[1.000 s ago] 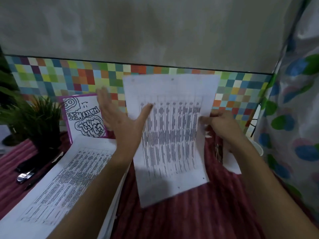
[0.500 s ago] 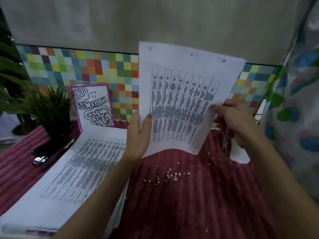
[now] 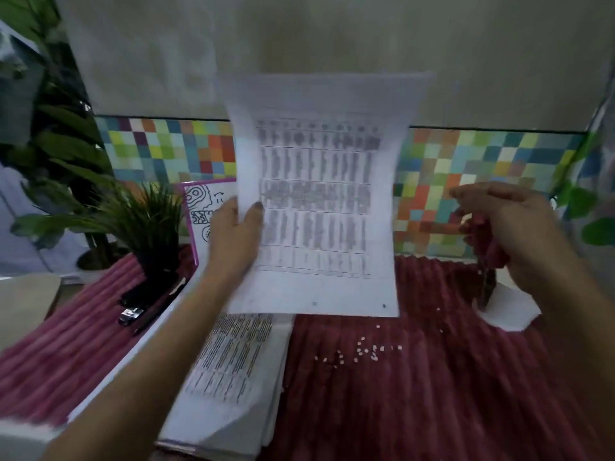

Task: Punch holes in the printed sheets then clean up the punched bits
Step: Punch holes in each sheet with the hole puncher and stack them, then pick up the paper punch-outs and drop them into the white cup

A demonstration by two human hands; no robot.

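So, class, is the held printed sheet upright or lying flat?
Upright: the left hand grips the printed sheet by its edge, above the red cloth.

Left hand (image 3: 234, 234) raised, thumb-over grip on the sheet (image 3: 316, 194); right hand (image 3: 509, 221) apart, fingers loosely curled.

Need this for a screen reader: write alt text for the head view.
A left hand holds a printed sheet upright over a red ribbed cloth strewn with white punched bits; the right hand is beside a red object, grip unclear.
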